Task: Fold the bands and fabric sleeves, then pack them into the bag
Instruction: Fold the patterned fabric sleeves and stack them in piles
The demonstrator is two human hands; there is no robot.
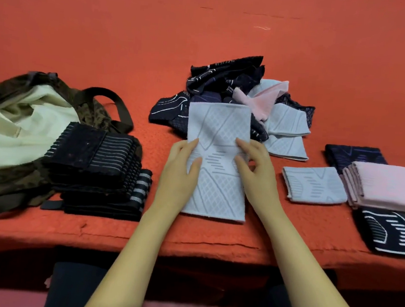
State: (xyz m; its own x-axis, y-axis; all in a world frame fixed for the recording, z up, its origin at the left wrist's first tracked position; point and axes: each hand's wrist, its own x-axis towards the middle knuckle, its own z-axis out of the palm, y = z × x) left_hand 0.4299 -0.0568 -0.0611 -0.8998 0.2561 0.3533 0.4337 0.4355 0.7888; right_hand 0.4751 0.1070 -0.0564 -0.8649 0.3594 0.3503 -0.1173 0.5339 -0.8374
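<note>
A light grey patterned fabric sleeve (219,130) lies flat and lengthwise on the red cloth in front of me. My left hand (181,173) rests on its left edge with straight fingers. My right hand (254,168) presses its right edge, fingers spread over the middle. Behind it sits a loose pile of dark, grey and pink sleeves (235,87). Folded black striped bands (97,158) are stacked at the left, against the brown bag (10,110) with its cream lining open.
At the right lie folded pieces: a grey sleeve (314,184), a pink stack (388,186), a dark sleeve behind it (352,155) and a black-and-white one (392,231) in front. The table's front edge (187,248) runs just below the sleeve.
</note>
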